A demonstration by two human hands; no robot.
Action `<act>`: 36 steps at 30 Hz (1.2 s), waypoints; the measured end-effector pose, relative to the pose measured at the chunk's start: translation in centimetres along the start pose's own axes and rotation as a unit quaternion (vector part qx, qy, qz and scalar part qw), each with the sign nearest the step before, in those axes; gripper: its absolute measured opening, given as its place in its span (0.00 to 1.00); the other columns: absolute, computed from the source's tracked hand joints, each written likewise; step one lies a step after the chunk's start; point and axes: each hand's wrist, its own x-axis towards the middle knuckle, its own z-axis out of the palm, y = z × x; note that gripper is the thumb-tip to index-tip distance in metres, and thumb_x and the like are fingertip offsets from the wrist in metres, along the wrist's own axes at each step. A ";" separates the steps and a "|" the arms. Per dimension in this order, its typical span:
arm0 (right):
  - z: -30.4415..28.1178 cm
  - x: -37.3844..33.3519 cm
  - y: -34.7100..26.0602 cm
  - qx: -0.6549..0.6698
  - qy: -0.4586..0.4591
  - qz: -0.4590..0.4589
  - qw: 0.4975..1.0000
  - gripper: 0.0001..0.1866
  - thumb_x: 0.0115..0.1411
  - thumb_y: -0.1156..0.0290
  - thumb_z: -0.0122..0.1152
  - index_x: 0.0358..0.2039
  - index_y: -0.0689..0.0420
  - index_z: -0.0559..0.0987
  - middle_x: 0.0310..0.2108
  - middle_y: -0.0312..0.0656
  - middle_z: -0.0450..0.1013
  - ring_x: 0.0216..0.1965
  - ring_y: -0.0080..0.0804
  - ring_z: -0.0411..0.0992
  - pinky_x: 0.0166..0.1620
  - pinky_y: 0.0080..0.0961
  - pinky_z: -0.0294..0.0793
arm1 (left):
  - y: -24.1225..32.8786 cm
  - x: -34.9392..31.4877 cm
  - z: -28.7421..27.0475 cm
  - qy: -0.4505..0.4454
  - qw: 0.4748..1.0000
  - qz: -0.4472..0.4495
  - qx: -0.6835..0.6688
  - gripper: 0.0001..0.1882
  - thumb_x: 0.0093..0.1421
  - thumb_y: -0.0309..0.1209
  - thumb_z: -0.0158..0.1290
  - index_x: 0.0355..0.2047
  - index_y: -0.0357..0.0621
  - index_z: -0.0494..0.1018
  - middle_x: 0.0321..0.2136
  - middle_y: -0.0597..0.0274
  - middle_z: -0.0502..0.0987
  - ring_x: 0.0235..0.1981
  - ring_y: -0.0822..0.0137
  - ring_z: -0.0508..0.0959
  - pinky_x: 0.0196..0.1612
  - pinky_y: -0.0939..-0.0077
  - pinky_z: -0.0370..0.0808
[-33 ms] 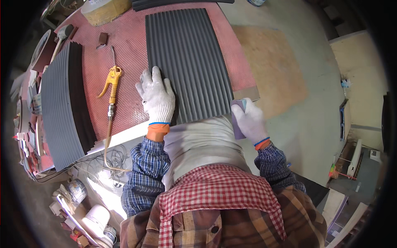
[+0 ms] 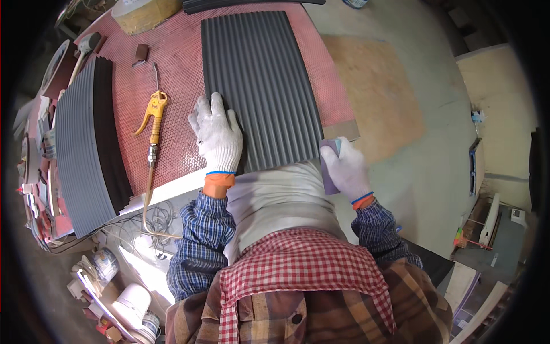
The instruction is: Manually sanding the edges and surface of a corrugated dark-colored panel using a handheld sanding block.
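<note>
A dark grey ribbed panel (image 2: pixel 260 86) lies lengthwise on the pink mesh mat (image 2: pixel 186 132), its near end close to my body. My left hand (image 2: pixel 217 132), in a white knit glove, rests at the panel's left edge with its fingers apart. Off the panel's near right corner, my gloved right hand (image 2: pixel 348 167) grips a flat purple-grey sanding block (image 2: pixel 329 172). A bit of teal shows between the fingers; the palm side is hidden. Left of my left hand lies a yellow air blow gun (image 2: pixel 154 117) with its hose running toward me.
A stack of ribbed panels (image 2: pixel 86 149) stands at the table's left. A small brown block (image 2: pixel 141 53), a tape roll (image 2: pixel 143 17) and a mallet (image 2: pixel 87 43) lie farther back. Cables (image 2: pixel 154 221) and a white bucket (image 2: pixel 133 303) are below left. Brown board (image 2: pixel 372 92) covers floor at right.
</note>
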 end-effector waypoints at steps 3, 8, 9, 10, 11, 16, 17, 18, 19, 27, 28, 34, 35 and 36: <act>0.0 0.7 -0.6 -0.038 -0.014 0.010 0.999 0.20 0.65 0.54 0.54 0.41 0.61 0.77 0.35 0.58 0.79 0.40 0.58 0.78 0.45 0.49 0.76 | -0.1 -0.3 -0.1 0.004 1.000 0.011 -0.018 0.23 0.65 0.30 0.51 0.60 0.36 0.67 0.61 0.35 0.67 0.60 0.35 0.68 0.64 0.45 0.65; -0.4 5.4 -2.8 -0.044 0.004 -0.037 0.998 0.20 0.65 0.54 0.54 0.39 0.60 0.78 0.35 0.59 0.79 0.40 0.59 0.78 0.45 0.50 0.75 | -0.5 -0.6 -0.4 -0.018 0.999 0.032 -0.033 0.26 0.66 0.30 0.51 0.63 0.38 0.64 0.65 0.33 0.62 0.61 0.31 0.66 0.63 0.46 0.69; -0.5 6.8 -3.2 -0.054 0.015 -0.060 0.997 0.20 0.65 0.54 0.54 0.39 0.60 0.78 0.35 0.59 0.79 0.40 0.59 0.78 0.46 0.51 0.75 | -0.5 -0.6 -0.4 -0.015 0.999 0.031 -0.037 0.26 0.66 0.30 0.51 0.63 0.38 0.64 0.65 0.33 0.62 0.61 0.31 0.66 0.63 0.46 0.69; -0.4 8.4 -3.9 -0.062 0.024 -0.086 0.994 0.20 0.65 0.54 0.54 0.39 0.60 0.79 0.35 0.59 0.79 0.41 0.60 0.78 0.47 0.52 0.75 | -0.8 -0.7 -0.5 -0.027 0.998 0.040 -0.030 0.26 0.66 0.30 0.51 0.64 0.37 0.64 0.65 0.32 0.62 0.61 0.31 0.65 0.63 0.46 0.68; -0.4 10.1 -4.8 -0.064 0.024 -0.092 0.993 0.20 0.65 0.54 0.54 0.39 0.60 0.79 0.35 0.59 0.79 0.41 0.60 0.78 0.47 0.52 0.75 | -1.0 -0.7 -0.6 -0.038 0.998 0.049 -0.024 0.27 0.66 0.30 0.51 0.64 0.37 0.64 0.66 0.32 0.61 0.62 0.31 0.65 0.64 0.46 0.67; 0.2 20.3 -8.4 -0.148 0.032 -0.092 0.984 0.23 0.64 0.52 0.54 0.42 0.62 0.79 0.40 0.60 0.79 0.45 0.60 0.77 0.51 0.51 0.75 | -1.4 -1.1 -0.8 -0.062 0.995 0.059 -0.049 0.28 0.66 0.31 0.51 0.65 0.36 0.63 0.67 0.31 0.58 0.65 0.29 0.61 0.67 0.44 0.62; 0.3 22.5 -8.9 -0.154 0.045 -0.115 0.980 0.23 0.64 0.52 0.54 0.42 0.62 0.80 0.41 0.61 0.79 0.46 0.60 0.77 0.52 0.51 0.75 | -1.3 -1.1 -0.8 -0.057 0.995 0.057 -0.052 0.28 0.66 0.31 0.51 0.65 0.36 0.63 0.67 0.31 0.58 0.65 0.29 0.61 0.67 0.44 0.62; 0.5 24.8 -9.5 -0.155 0.047 -0.122 0.979 0.23 0.64 0.52 0.54 0.42 0.62 0.80 0.41 0.61 0.79 0.46 0.60 0.77 0.52 0.51 0.75 | -1.3 -1.0 -1.2 -0.075 0.995 0.049 -0.051 0.28 0.66 0.31 0.51 0.66 0.37 0.63 0.68 0.32 0.58 0.65 0.29 0.61 0.67 0.44 0.62; 0.6 27.0 -10.3 -0.154 0.051 -0.135 0.977 0.24 0.64 0.52 0.54 0.43 0.62 0.80 0.42 0.61 0.79 0.47 0.60 0.77 0.53 0.50 0.74 | -1.3 -1.0 -1.6 -0.093 0.994 0.042 -0.049 0.29 0.66 0.31 0.51 0.66 0.38 0.63 0.68 0.32 0.57 0.66 0.28 0.60 0.68 0.44 0.61; 0.3 38.8 -16.0 -0.187 0.025 -0.128 0.974 0.25 0.61 0.56 0.53 0.50 0.63 0.81 0.51 0.59 0.77 0.53 0.58 0.75 0.58 0.45 0.73 | -1.1 -1.3 -2.1 -0.129 0.990 0.010 -0.052 0.29 0.65 0.31 0.53 0.66 0.41 0.65 0.69 0.35 0.57 0.68 0.29 0.57 0.67 0.46 0.65; 0.2 39.2 -15.9 -0.193 0.028 -0.138 0.971 0.26 0.61 0.56 0.53 0.50 0.63 0.81 0.51 0.59 0.77 0.53 0.57 0.75 0.58 0.45 0.73 | -1.1 -1.3 -1.9 -0.121 0.990 0.012 -0.065 0.29 0.65 0.31 0.53 0.66 0.41 0.65 0.69 0.35 0.58 0.68 0.29 0.58 0.67 0.46 0.65; 0.7 31.9 -13.3 -0.188 0.043 -0.146 0.970 0.24 0.63 0.56 0.52 0.49 0.61 0.80 0.47 0.60 0.78 0.51 0.57 0.76 0.57 0.49 0.73 | -0.7 -1.8 -1.2 -0.086 0.994 0.006 -0.065 0.28 0.65 0.30 0.52 0.65 0.41 0.65 0.68 0.35 0.59 0.67 0.27 0.58 0.66 0.45 0.66; 0.8 29.8 -12.5 -0.196 0.045 -0.143 0.969 0.23 0.63 0.55 0.52 0.45 0.62 0.80 0.46 0.60 0.78 0.50 0.59 0.76 0.55 0.50 0.74 | -0.5 -1.9 -1.2 -0.071 0.996 0.011 -0.056 0.28 0.65 0.30 0.52 0.65 0.41 0.65 0.68 0.34 0.59 0.67 0.27 0.59 0.65 0.44 0.66; 0.6 27.7 -11.7 -0.188 0.035 -0.141 0.971 0.22 0.64 0.55 0.52 0.44 0.62 0.80 0.45 0.60 0.78 0.49 0.59 0.76 0.54 0.51 0.74 | -0.2 -1.8 -1.2 -0.065 0.995 0.010 -0.070 0.27 0.66 0.30 0.52 0.65 0.40 0.65 0.67 0.34 0.60 0.66 0.28 0.60 0.67 0.44 0.64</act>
